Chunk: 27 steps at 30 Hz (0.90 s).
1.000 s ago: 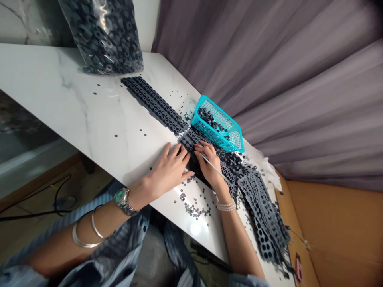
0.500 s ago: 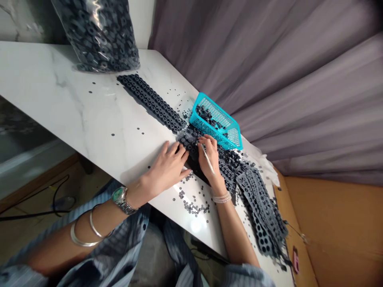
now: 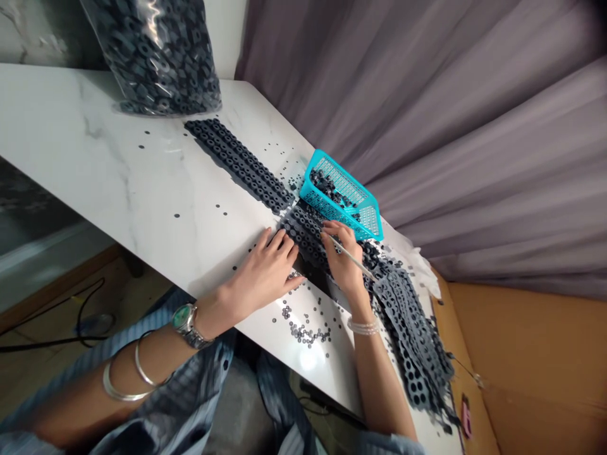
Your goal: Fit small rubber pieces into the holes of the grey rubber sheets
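curtain [image 3: 427, 126]: we see it grey-purple and in folds, over the upper right of the frame.
table [image 3: 104, 183]: white with grey veins, it crosses from the upper left to the lower right.
cardboard [image 3: 531, 347]: it is brown, in the lower right corner.
plastic bag [image 3: 161, 60]: it is clear and full of dark pieces, standing on the table at the upper left.
strip pile [image 3: 412, 335]: dark strips with holes lie in a heap, lower right of centre.
long strip [image 3: 239, 161]: it is dark with rows of rings, lying slanted above centre.
basket [image 3: 318, 197]: it is turquoise, right of centre, and holds small dark pieces.
left hand [image 3: 268, 268]: our fingers are spread a little apart, with the tips at the left edge of the near strip; a watch [image 3: 184, 319] is on the wrist.
right hand [image 3: 345, 262]: our thumb and fingers are closed together on the thin stick; a bead bracelet [image 3: 363, 327] is around the wrist.
near strip [image 3: 303, 230]: it is dark with ring shapes, at the centre, below the long strip and beside the basket.
thin stick [image 3: 360, 265]: it is pale, tilted from the near strip down to the right.
pink tool [image 3: 466, 418]: it lies near the lower right edge.
small discs [image 3: 306, 335]: they are scattered on the table, below centre.
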Motion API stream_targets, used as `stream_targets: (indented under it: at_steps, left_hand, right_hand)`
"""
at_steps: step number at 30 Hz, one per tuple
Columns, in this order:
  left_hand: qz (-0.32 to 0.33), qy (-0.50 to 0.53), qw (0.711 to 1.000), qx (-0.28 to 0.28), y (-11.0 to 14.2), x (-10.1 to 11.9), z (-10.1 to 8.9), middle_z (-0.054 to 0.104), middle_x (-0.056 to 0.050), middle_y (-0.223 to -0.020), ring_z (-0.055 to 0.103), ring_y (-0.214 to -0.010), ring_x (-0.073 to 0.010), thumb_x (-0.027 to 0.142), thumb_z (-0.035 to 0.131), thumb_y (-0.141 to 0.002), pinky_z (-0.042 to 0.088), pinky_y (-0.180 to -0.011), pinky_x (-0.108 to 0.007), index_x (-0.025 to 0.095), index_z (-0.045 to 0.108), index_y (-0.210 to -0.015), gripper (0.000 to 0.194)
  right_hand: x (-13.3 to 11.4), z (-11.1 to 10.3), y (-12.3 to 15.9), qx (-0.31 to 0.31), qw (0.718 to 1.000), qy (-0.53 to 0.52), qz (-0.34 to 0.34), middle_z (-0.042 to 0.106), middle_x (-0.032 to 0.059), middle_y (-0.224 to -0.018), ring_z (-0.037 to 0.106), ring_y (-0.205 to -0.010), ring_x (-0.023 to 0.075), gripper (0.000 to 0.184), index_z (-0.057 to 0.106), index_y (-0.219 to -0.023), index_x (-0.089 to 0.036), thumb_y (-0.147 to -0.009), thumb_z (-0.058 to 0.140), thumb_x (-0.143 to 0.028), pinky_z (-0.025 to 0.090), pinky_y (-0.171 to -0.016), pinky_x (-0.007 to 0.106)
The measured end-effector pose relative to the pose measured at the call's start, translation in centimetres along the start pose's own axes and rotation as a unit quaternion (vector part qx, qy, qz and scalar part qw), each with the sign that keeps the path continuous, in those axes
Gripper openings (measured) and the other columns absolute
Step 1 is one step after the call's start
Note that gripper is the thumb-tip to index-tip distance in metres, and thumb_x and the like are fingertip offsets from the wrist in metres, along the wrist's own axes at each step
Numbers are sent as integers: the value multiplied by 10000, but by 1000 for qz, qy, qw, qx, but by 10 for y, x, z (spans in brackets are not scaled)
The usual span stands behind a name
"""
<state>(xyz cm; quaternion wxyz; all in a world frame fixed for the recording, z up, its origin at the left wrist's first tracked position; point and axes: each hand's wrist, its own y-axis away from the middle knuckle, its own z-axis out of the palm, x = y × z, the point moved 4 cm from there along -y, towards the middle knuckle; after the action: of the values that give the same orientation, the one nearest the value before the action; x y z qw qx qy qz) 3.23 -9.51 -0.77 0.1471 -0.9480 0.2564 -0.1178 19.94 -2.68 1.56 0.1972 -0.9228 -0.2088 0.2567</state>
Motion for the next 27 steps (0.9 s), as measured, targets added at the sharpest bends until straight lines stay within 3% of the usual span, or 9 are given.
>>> stream_targets:
  at_steps: [6,19,24,27]
  left_hand:
    - [-4,3,1000,2,1,0,1,582,-196,-1270,451,-1285,-334,480,465,-947,310,-1094,-517,62,561,-1283,545]
    - [-5,-3,1000,1,1,0,5,574,-200,-1286,449,-1281,-337,494,461,-943,300,-1097,-510,56,553,-1292,568]
    - [3,3,1000,-6,0,0,3,579,-188,-1283,452,-1276,-331,491,449,-947,301,-1093,-501,69,568,-1280,551]
    - [6,4,1000,-7,0,0,1,587,-184,-1271,457,-1269,-329,480,453,-946,311,-1087,-494,73,567,-1284,541]
  right_hand:
    - [-21,25,-5,-89,992,-72,-43,692,72,-1110,575,-1180,229,132,654,-980,-254,-930,542,-303,474,-1011,448]
    - [-18,36,-3,-110,990,-38,-75,665,84,-1133,561,-1182,228,124,612,-994,-241,-950,504,-284,478,-1007,442]
    - [-18,41,-6,-79,993,-5,-90,626,110,-1128,533,-1204,232,180,592,-1005,-232,-972,418,-263,478,-1015,428]
    - [-9,29,-8,-10,999,-4,-52,608,109,-1135,510,-1224,228,191,582,-1001,-243,-974,395,-268,464,-1032,448]
